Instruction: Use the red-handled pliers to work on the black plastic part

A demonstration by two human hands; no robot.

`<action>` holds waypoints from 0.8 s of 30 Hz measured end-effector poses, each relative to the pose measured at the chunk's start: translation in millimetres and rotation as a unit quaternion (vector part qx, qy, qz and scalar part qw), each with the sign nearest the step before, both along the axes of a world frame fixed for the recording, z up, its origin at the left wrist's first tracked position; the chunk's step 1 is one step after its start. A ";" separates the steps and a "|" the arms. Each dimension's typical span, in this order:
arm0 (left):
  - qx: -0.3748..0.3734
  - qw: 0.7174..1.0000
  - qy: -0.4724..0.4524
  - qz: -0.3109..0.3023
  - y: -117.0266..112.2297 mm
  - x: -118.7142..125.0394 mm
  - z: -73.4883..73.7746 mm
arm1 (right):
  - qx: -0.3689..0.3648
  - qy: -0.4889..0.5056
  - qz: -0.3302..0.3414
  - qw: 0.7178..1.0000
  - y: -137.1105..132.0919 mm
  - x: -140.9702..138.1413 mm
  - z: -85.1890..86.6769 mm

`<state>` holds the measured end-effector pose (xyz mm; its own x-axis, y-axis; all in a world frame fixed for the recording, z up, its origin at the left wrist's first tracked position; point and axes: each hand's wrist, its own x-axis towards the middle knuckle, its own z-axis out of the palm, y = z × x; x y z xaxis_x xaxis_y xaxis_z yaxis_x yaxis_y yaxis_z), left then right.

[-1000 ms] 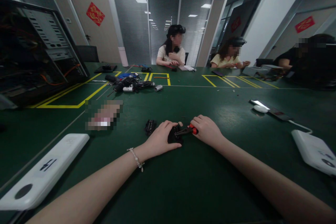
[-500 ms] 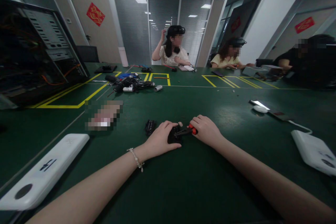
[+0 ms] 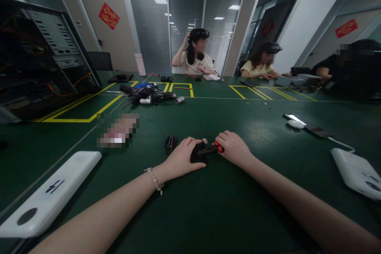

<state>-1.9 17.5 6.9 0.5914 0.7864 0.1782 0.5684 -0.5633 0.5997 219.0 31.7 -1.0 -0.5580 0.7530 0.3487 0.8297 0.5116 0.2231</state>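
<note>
My left hand (image 3: 183, 154) is closed around a small black part (image 3: 196, 156), pressing it to the green table (image 3: 235, 210). Most of that part lies under the fingers, so its kind does not show. In my right hand (image 3: 233, 147) is a pair of red-handled pliers (image 3: 218, 147), pointing left. Their dark jaws reach the black part; I cannot make out what they grip. Just left of my left hand lies another black ridged piece (image 3: 170, 144). A small pale bit (image 3: 204, 141) is beside the pliers' tip.
At left stands an open computer case (image 3: 53, 47). A pile of black tools and cables (image 3: 149, 94) lies farther back. White devices (image 3: 53, 194) flank my forearms, with a phone (image 3: 294, 119) and a mouse (image 3: 296, 124) at right. People (image 3: 196, 57) sit across the table.
Both hands, the black part and the pliers keep almost the same position. Across the table, a person's raised hand has moved closer to the head.
</note>
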 end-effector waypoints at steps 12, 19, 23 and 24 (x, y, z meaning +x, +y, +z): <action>0.018 1.000 -0.002 -0.001 1.5 0.3 -3.7 | 0.012 -0.001 -0.007 1.000 -1.6 -1.5 0.2; 0.012 1.000 -0.003 -0.002 1.4 0.1 -3.2 | 0.012 0.029 0.005 0.999 -1.2 -0.9 0.8; 0.016 1.000 -0.001 -0.003 1.8 -0.5 -3.1 | 0.003 0.036 0.009 0.999 -1.9 -0.3 2.6; 0.017 1.000 0.000 -0.002 2.0 -0.7 -3.1 | 0.000 0.038 0.009 0.999 -2.1 -0.1 3.0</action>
<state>-2.6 19.4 3.8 0.5948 0.7774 0.2047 0.5658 -0.5857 0.5804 218.9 29.6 2.0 -0.5434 0.7430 0.3907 0.8350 0.5262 0.1607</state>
